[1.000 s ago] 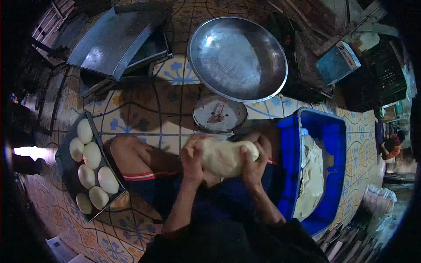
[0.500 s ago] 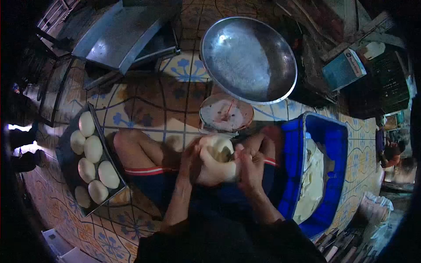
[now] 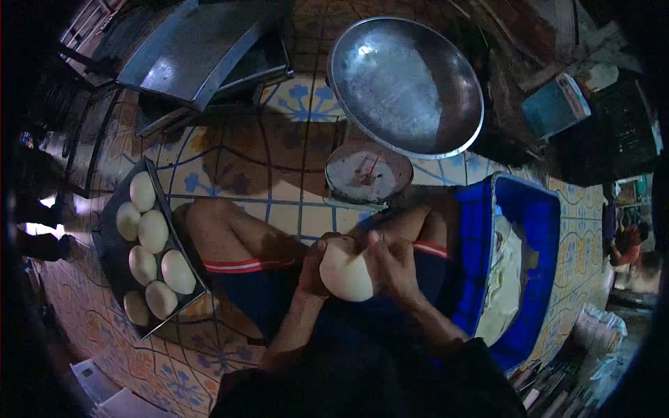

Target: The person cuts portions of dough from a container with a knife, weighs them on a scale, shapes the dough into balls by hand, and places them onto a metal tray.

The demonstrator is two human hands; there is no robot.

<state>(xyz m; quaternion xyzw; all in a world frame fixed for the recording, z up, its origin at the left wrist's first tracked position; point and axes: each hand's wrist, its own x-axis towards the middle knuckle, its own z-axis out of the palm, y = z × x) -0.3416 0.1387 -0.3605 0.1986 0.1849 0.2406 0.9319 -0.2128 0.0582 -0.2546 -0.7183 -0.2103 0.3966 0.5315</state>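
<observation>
A smooth, pale dough ball (image 3: 346, 273) is held between both hands above my lap. My left hand (image 3: 313, 270) curls around its left side, with the fingers partly behind it. My right hand (image 3: 394, 268) presses against the right side, its fingers bent and the thumb near the top. To my left, a dark tray (image 3: 182, 301) holds several rounded dough balls (image 3: 153, 232) on the floor. A blue crate (image 3: 478, 230) at my right contains a large mass of pale dough (image 3: 503, 285).
In front of me a dial scale (image 3: 369, 173) with a red needle carries a wide metal bowl (image 3: 404, 87). Metal trays (image 3: 188, 52) are stacked at the far left. A light-blue box (image 3: 555, 108) stands at the far right. Another person (image 3: 627, 244) is at the right edge.
The dough showed a hollow folded opening on top; now it is a closed, smooth ball. My hands have turned it and drawn in around its sides. The view has shifted slightly.
</observation>
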